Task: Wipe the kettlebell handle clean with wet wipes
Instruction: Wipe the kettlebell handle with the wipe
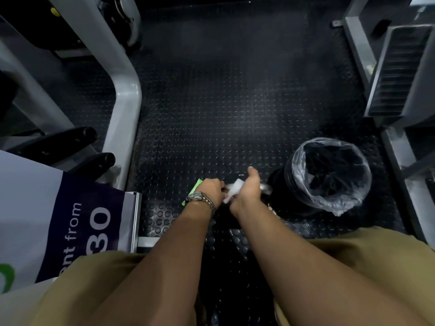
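Note:
A black kettlebell stands on the studded rubber floor, mostly hidden under my hands; a bit of its shiny handle shows to the right. My right hand holds a white wet wipe against the handle, thumb raised. My left hand, with a metal wristwatch, has curled fingers that pinch the wipe's left end. A green wipes packet lies on the floor just behind my left hand, mostly covered by it.
A black bin with a clear plastic liner stands right of the kettlebell. Grey gym machine frames flank the floor at left and right. A purple and white sign stands at lower left. My knees fill the bottom.

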{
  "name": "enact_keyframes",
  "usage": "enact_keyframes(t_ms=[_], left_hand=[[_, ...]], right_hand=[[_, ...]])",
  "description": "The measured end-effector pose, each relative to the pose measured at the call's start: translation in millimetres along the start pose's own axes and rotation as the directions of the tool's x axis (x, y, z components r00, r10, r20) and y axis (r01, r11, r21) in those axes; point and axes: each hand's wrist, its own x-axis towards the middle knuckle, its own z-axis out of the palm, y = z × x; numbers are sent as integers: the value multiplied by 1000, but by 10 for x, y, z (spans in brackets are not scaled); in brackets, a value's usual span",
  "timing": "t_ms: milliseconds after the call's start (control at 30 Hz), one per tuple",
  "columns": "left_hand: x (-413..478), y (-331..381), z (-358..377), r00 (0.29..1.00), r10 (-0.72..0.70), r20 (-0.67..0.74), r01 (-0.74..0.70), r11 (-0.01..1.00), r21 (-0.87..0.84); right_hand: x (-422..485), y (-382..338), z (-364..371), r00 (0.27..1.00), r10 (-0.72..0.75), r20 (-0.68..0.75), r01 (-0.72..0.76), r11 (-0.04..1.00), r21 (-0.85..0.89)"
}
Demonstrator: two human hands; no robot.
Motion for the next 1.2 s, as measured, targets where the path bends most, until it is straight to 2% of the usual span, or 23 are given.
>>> enact_keyframes(t_ms=[67, 167, 267, 300, 400, 467, 600, 667, 733, 833, 867, 967, 1033, 1067, 1133, 1200], left_hand=[[5, -3, 13, 1000, 0, -10, 0, 1000, -4], [-17, 6, 2, 1000, -7, -2, 7, 1000, -3], [-16, 8, 1, 1000, -12, 7, 12, 1000, -6], [-21, 7, -6, 1000, -12, 9, 12, 1000, -3], [-11, 1, 4, 1000, -8, 0, 8, 1000, -14], [-18, 9, -8, 1000, -5, -10, 5, 1000, -21], [-26, 11, -6, 1000, 3, 0, -3, 1000, -4], [-18, 4, 2, 1000, 8, 9, -8, 1000, 0], [-17, -4, 6, 1000, 10, 4, -10, 1000, 10], [-25, -3, 9, 1000, 10, -17, -10, 1000, -13], [-29, -1, 8, 1000, 16, -22, -16, 1000, -7], [-37, -4, 7, 1000, 26, -17, -26, 1000, 15], [-32, -7, 15, 1000, 22, -9, -22, 1000, 5], [-33, -5, 15, 1000, 20, -13, -20, 1000, 4], [-38, 0, 19, 999, 15, -33, -14, 1000, 2], [-42, 2, 24, 998, 11, -57, -11, 1000, -3]], right_hand=[[9, 58, -3, 998, 21, 56, -22, 1000, 17], [-3, -122, -67, 996, -22, -91, 30, 996, 89], [42, -214, -125, 986, -39, -164, 62, 988, 141], [47, -175, -125, 990, -36, -134, 55, 988, 142], [4, 30, -94, 993, 39, 107, -46, 997, 66], [-31, 61, -77, 983, 52, 175, -63, 996, 59], [80, -177, -63, 998, 14, -65, -2, 982, 190], [230, -183, -57, 994, 30, -101, -12, 984, 176], [151, -102, -47, 998, 51, -23, -48, 992, 117], [17, 3, -69, 979, 66, 195, -80, 995, 65], [-17, -34, -71, 978, 69, 199, -80, 996, 48], [35, -168, -36, 999, 30, -11, -29, 991, 131], [110, -156, -34, 995, 9, -96, -1, 997, 79], [132, -101, -44, 997, 15, -74, -13, 999, 36], [20, -19, -64, 997, 37, 73, -34, 999, -41], [-26, 8, -80, 985, 48, 167, -41, 998, -45]])
